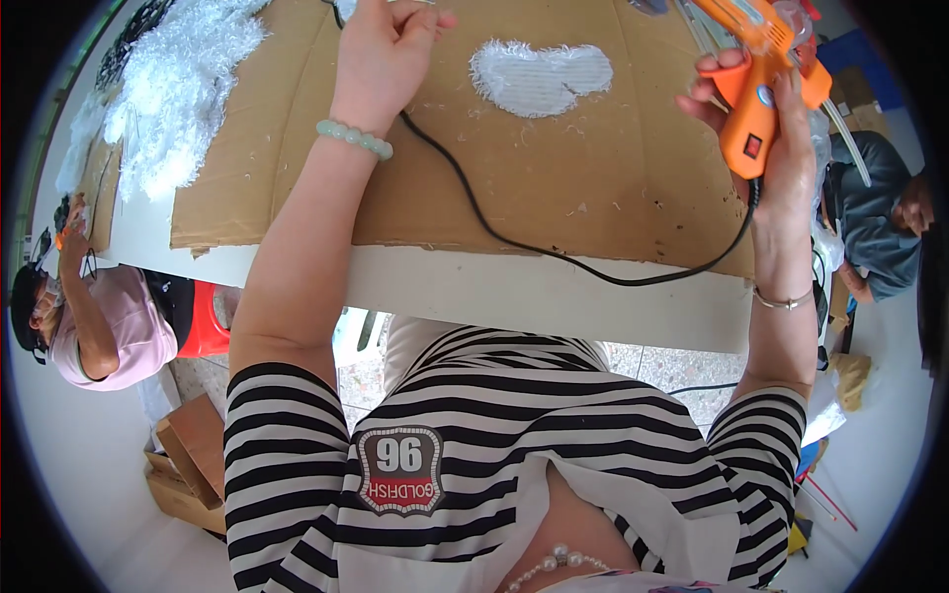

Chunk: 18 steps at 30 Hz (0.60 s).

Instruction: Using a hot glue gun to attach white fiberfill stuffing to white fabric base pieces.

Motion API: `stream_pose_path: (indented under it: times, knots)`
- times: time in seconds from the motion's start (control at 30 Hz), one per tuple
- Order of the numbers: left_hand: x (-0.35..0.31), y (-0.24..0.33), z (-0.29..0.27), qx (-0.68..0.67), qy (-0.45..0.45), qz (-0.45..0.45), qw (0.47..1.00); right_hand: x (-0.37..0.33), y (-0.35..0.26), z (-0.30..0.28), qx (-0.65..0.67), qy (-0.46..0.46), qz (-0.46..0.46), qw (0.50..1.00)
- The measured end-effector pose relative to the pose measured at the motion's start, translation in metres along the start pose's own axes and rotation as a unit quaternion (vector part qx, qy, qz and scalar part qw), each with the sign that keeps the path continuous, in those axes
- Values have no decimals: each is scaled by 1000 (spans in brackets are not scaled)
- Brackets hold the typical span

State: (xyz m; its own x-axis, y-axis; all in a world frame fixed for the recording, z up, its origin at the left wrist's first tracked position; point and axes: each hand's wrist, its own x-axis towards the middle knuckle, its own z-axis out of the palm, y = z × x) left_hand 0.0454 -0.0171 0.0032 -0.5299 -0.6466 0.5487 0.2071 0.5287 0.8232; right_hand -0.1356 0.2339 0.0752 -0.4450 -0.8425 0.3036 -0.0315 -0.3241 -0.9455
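Observation:
My right hand [794, 148] is wrapped around the handle of an orange hot glue gun [753, 114], at the far right of the table. From the handle's base a black cord [474, 203] loops left across the cardboard and passes under my left wrist. My left hand [388, 49] is at the top edge of the view with its fingers curled together. A bit of white shows beside those fingers, but what they hold is cut off. Between my hands a fuzzy white piece [539, 79] with a ribbed face lies flat on the cardboard [593, 188].
A heap of shaggy white material [183, 94] lies at the left of the table. The white table edge [474, 296] runs in front of me. One person [119, 326] works at the left beside a red stool [206, 321]; another person [875, 217] is at the right. Cardboard boxes [193, 455] stand lower left.

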Motion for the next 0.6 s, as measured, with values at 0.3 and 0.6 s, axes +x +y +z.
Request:
stream_pose_path:
  times: [0.3,0.6]
  knots:
    - [10,-16,-13,79,56,-31,995,-44,20,-6,-131,-9,140,981]
    - [-2,60,19,219,-148,19,964,-31,40,-8,-224,-52,152,961]
